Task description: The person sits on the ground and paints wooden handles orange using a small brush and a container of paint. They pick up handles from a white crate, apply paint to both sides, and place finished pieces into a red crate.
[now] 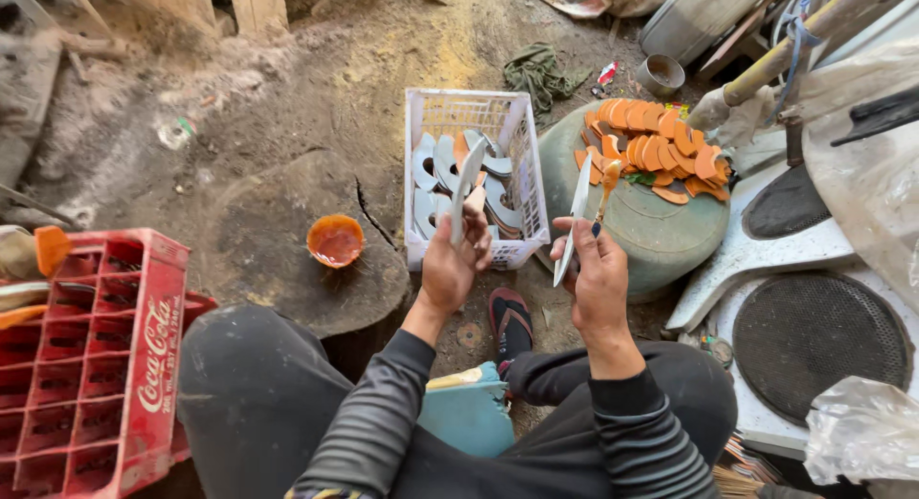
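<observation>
My left hand (454, 260) holds a curved grey metal blade (466, 188) upright by its lower end, over the front edge of a white plastic basket (417, 116). My right hand (597, 274) grips a second pale blade (574, 221) edge-on, together with a thin brush (606, 188) whose tip is orange. The basket holds several more grey blades, some with wooden handles. Just right of it, a round green drum (661, 236) carries a pile of orange-painted handle pieces (661, 150).
An orange bowl of paint (335, 241) rests on a cracked tree stump (287, 250). A red bottle crate (91, 355) stands at the left. White fan housings with dark mesh (814, 332) lie at the right. My foot in a sandal (509, 322) is between basket and knees.
</observation>
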